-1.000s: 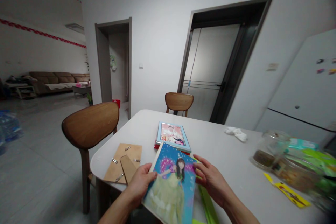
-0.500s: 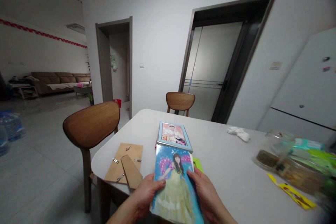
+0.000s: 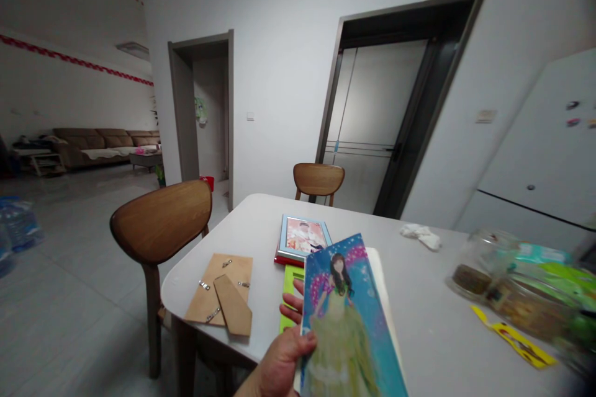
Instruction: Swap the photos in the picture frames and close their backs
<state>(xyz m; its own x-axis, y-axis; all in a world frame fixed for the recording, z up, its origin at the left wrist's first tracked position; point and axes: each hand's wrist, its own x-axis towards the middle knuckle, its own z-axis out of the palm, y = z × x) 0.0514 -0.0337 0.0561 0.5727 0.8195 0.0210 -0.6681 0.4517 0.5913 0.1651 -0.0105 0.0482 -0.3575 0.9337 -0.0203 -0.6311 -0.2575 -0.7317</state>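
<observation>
My left hand (image 3: 279,356) is closed on a glossy picture card (image 3: 339,322) at the bottom of the view, thumb on its front. The card shows a figure in a pale green dress on blue, and a cream sheet (image 3: 378,267) shows along its right edge. Behind the card, my right hand (image 3: 292,307) is mostly hidden. Its fingertips stick out at the card's left edge, apart, over a lime green photo frame (image 3: 287,278); whether they touch it I cannot tell. Just beyond lies a light blue photo frame (image 3: 284,229) on top of a red one (image 3: 284,258).
Left on the white table (image 3: 372,229) lies a brown frame backing board (image 3: 218,270) with metal clips and a stand leg (image 3: 235,310). To the right are a crumpled tissue (image 3: 420,236), glass jars (image 3: 475,273) and a yellow wrapper (image 3: 516,338). Wooden chairs (image 3: 162,220) stand around.
My right hand has let go of the card's right edge and moved behind it to the left. The card, now in my left hand alone, has shifted right and tilted, uncovering the green frame's left side.
</observation>
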